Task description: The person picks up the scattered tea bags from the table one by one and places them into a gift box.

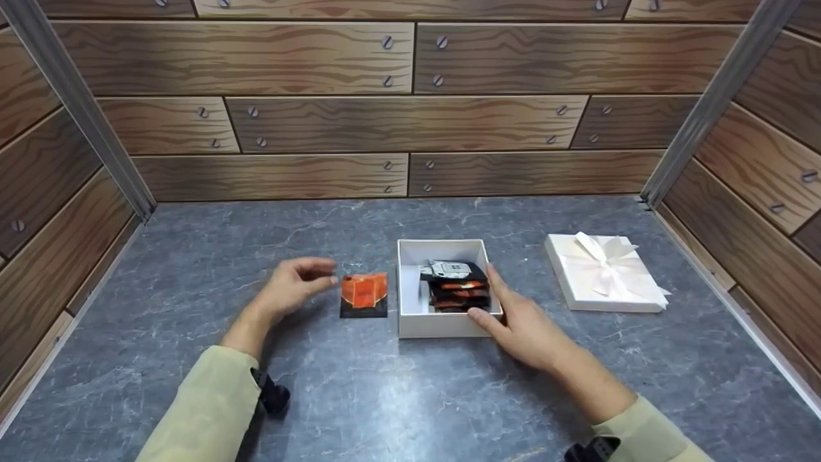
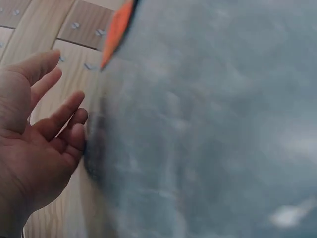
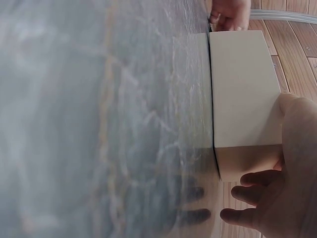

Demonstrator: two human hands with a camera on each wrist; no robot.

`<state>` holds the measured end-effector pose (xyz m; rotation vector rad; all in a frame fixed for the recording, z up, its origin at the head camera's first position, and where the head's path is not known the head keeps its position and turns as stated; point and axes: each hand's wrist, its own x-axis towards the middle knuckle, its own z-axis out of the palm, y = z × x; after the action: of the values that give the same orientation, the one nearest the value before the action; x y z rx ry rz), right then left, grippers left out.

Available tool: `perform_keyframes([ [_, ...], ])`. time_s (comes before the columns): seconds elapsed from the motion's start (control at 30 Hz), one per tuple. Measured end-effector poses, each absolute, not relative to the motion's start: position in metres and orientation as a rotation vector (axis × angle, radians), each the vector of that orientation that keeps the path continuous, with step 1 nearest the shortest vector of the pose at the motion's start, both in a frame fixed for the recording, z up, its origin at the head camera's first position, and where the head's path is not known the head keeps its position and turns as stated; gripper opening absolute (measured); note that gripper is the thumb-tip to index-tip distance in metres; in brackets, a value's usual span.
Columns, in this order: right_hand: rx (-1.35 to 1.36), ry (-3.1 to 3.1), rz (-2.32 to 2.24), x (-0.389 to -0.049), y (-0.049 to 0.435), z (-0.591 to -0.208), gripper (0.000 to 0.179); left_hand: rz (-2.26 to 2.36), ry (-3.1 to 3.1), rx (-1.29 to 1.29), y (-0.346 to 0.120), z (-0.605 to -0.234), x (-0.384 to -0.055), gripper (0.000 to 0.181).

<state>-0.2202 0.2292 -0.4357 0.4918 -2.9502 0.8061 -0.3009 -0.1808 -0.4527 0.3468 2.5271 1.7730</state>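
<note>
My left hand hovers just left of a flat orange-and-black packet on the table, thumb and fingers apart with nothing between them. In the left wrist view, an orange edge of that packet shows beyond the fingers. My right hand holds a white open box by its front right corner, thumb at the front rim and fingers along the right side. Several dark and orange packets stand stacked inside the box, a black one with a silver-white print on top.
To the right of the box lies a white lid with a ribbon bow. The grey marbled tabletop is bounded by wood-patterned walls at the back and sides, with metal posts at the corners.
</note>
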Motion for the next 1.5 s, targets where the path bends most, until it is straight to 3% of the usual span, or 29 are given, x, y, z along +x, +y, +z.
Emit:
perform_keyframes([
  [0.33, 0.486, -2.946, 0.804, -0.221, 0.232, -0.433, 0.093, 1.495, 2.561, 0.544, -0.171, -0.458, -0.301, 0.046],
  [0.73, 0.493, -2.923, 0.806, -0.22, 0.232, -0.433, 0.091, 1.167, 2.727, 0.522, -0.163, -0.456, -0.298, 0.045],
  [1.5, 0.507, -2.922, 0.801, -0.221, 0.23, -0.438, 0.091, 1.149, 2.784, 0.6, -0.164, -0.462, -0.293, 0.044],
])
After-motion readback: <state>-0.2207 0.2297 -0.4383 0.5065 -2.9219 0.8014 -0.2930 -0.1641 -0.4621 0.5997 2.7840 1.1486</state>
